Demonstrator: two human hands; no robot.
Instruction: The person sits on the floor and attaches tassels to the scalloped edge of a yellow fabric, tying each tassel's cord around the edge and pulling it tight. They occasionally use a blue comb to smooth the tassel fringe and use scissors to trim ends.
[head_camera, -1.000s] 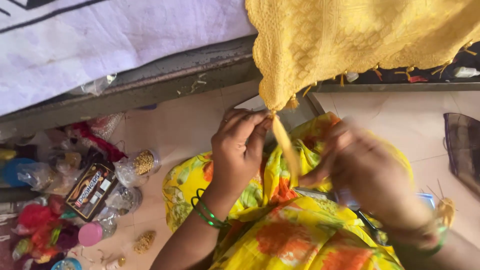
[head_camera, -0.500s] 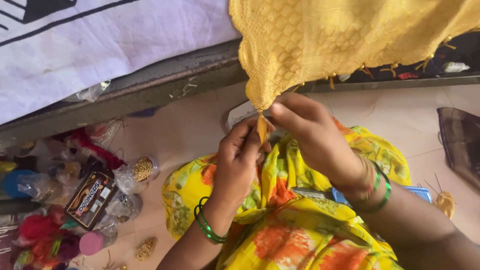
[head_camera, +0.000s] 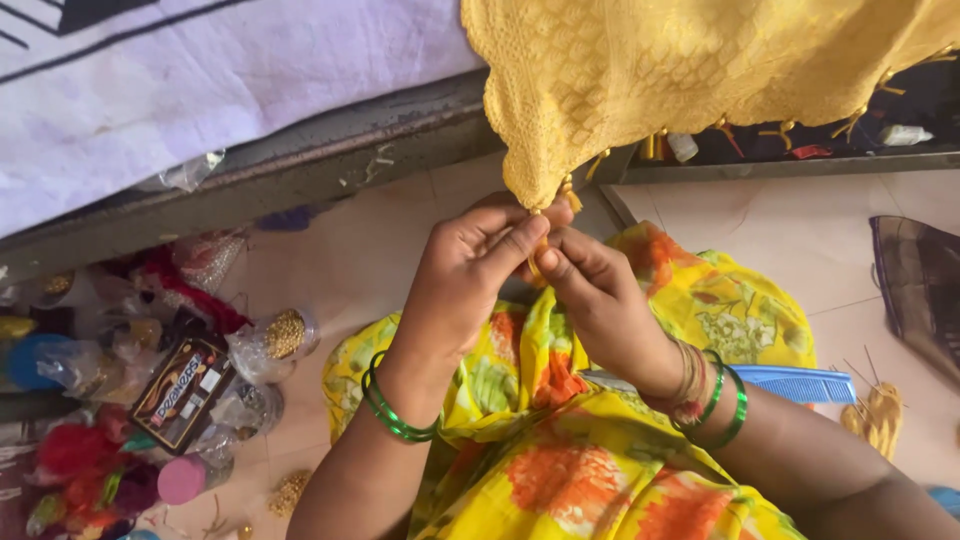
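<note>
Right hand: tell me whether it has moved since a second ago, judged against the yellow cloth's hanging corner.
Yes. The right hand has moved up and left, closing in under the hanging corner of the yellow cloth, where it now meets the left hand at the tassel.

Left hand (head_camera: 470, 280) and right hand (head_camera: 600, 300) meet at the lower edge of the hanging yellow cloth (head_camera: 700, 80), fingertips pinching a gold tassel (head_camera: 540, 255). Green bangles on both wrists. Blue comb (head_camera: 800, 382) near right wrist. Bead packets (head_camera: 270, 340) on floor, left.

Tiled floor (head_camera: 380, 250) — bead packets (head_camera: 270, 340), comb (head_camera: 800, 383).
</note>
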